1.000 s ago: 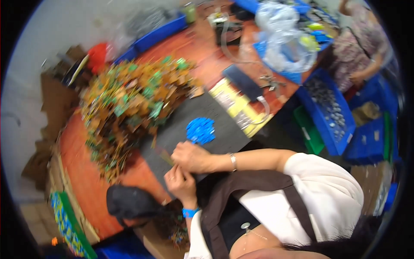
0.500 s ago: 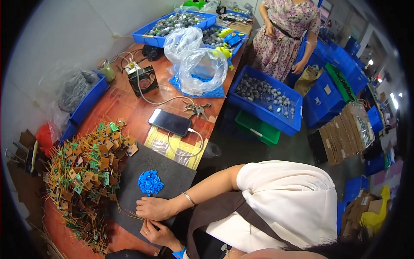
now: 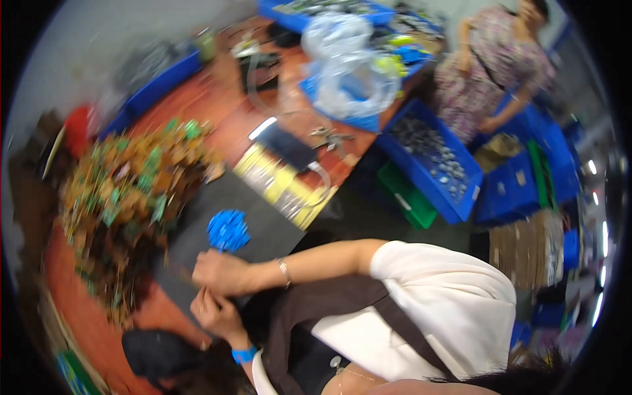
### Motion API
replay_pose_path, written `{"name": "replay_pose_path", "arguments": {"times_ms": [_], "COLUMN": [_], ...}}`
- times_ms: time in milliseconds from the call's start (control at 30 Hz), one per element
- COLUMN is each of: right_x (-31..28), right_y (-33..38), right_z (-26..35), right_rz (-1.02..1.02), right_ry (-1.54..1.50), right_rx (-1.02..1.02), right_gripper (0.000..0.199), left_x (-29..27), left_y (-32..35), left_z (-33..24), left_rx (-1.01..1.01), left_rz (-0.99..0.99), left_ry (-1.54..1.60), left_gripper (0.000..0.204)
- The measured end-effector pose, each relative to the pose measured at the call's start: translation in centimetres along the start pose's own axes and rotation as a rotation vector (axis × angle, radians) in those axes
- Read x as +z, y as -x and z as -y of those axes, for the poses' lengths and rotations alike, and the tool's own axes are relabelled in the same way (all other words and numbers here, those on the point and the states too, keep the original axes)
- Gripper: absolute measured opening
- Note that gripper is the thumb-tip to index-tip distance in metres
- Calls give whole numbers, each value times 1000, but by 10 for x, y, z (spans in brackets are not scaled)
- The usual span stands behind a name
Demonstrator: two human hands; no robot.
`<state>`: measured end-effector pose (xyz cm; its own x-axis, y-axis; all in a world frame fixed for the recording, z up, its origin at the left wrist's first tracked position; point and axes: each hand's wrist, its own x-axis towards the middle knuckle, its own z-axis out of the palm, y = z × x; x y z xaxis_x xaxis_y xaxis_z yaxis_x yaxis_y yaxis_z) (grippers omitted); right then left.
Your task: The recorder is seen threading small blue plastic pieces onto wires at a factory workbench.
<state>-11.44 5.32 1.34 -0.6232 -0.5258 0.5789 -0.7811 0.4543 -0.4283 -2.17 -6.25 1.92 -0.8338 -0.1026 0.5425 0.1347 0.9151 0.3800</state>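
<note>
Close together over a dark grey mat [image 3: 204, 197], my two hands meet with their fingers pinched. My right hand [image 3: 220, 271], with a silver bracelet at its wrist, is above my left hand [image 3: 218, 317], which has a blue wristband. Blurred thin wires [image 3: 179, 271] stick out to the left from between the fingertips. Which fingers grip them is hard to make out. Just beyond my right hand lies a small heap of blue plastic pieces [image 3: 228, 230]. Left of the mat rises a large pile of small brown and green circuit boards with wires [image 3: 131, 191].
A phone [image 3: 284, 146] on a cable, keys [image 3: 332, 138] and plastic bags [image 3: 355, 79] lie farther along the red table [image 3: 197, 99]. Blue bins [image 3: 431, 161] stand to the right near another person [image 3: 490, 66]. A dark rounded shape [image 3: 158, 355] is at the near edge.
The view has swung and blurred: the table things sit higher and the bins have shifted right. My hands stay together, fingers still pinched. More of the dark shape shows at the near edge.
</note>
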Motion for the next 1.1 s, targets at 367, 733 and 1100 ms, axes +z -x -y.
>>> {"name": "replay_pose_path", "arguments": {"times_ms": [367, 733, 1100], "right_x": [-19, -25, -14], "right_y": [-3, -2, -4], "right_z": [5, 6, 5], "right_rz": [76, 68, -38], "right_ry": [28, 10, 47], "right_rx": [-39, -6, -54], "right_gripper": [12, 14, 18], "left_x": [-7, -7, -11], "left_y": [-7, -8, -9], "left_z": [-17, -22, -19], "left_rx": [-7, 2, 9], "left_rz": [-77, -110, -38], "left_ry": [30, 79, 18], "left_gripper": [17, 12, 13]}}
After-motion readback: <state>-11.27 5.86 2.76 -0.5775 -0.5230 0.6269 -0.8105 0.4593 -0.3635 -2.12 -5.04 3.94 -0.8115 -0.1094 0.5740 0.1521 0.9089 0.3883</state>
